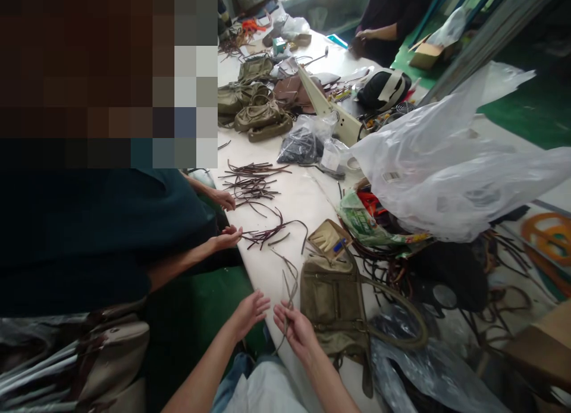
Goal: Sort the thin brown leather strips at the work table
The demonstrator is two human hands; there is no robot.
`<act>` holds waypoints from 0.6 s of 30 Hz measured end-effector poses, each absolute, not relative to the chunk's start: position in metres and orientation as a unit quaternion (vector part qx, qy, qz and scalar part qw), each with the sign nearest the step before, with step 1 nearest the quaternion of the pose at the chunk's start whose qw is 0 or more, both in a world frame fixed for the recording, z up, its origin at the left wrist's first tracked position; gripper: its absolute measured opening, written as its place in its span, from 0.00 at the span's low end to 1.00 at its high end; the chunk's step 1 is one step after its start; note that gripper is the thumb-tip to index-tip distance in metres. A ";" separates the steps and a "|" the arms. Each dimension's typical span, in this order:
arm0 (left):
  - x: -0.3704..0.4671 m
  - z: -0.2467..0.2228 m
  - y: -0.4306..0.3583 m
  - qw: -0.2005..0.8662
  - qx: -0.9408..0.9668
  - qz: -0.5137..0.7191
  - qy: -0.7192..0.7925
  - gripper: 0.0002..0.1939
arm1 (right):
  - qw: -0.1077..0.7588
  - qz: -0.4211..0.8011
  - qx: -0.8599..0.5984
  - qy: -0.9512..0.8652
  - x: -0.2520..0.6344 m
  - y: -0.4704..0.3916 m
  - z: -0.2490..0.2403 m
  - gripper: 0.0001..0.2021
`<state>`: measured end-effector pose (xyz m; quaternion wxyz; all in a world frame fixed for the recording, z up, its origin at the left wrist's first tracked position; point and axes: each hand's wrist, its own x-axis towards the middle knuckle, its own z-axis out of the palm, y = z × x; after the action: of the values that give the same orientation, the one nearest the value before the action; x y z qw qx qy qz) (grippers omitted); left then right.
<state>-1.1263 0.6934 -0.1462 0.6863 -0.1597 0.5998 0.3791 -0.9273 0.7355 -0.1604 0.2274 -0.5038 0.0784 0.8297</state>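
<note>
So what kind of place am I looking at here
Probably a small bag-making workshop. An olive canvas bag lies by the right hand, which holds a thin cord. More finished bags are piled farther along the white table, beside loose dark cords.

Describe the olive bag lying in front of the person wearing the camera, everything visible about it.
The olive bag looks like soft canvas, lying flat on the white table near its edge. It shows a front pocket, stitched straps, metal rings and a long handle looping out to the right. The right hand, holding a thin cord, sits against its left side.
</note>
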 end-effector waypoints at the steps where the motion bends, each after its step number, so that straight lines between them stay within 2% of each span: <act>1: -1.131 -0.150 0.680 0.681 -0.158 0.374 0.609 0.34 | 0.226 0.828 -0.506 0.086 -0.928 0.736 -0.162 0.17; 6: -1.159 -0.162 0.614 0.665 -0.165 0.340 0.645 0.35 | 0.223 0.824 -0.513 0.086 -0.935 0.735 -0.167 0.24; 11: -1.170 -0.172 0.580 0.672 -0.117 0.337 0.649 0.36 | 0.217 0.804 -0.553 0.014 -0.943 0.723 -0.180 0.29; 13: -1.166 -0.176 0.575 0.672 -0.091 0.325 0.659 0.43 | 0.217 0.785 -0.580 -0.016 -0.945 0.718 -0.187 0.31; 16: -1.157 -0.180 0.574 0.673 -0.064 0.299 0.674 0.64 | 0.221 0.761 -0.609 -0.040 -0.945 0.712 -0.193 0.36; 18: -1.150 -0.183 0.576 0.674 -0.054 0.281 0.681 0.70 | 0.225 0.749 -0.621 -0.054 -0.944 0.709 -0.194 0.41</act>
<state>-1.1504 0.5762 -0.1828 0.6741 -0.0538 0.6811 0.2807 -0.9440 0.7089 -0.1941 0.2252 -0.6206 -0.0536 0.7491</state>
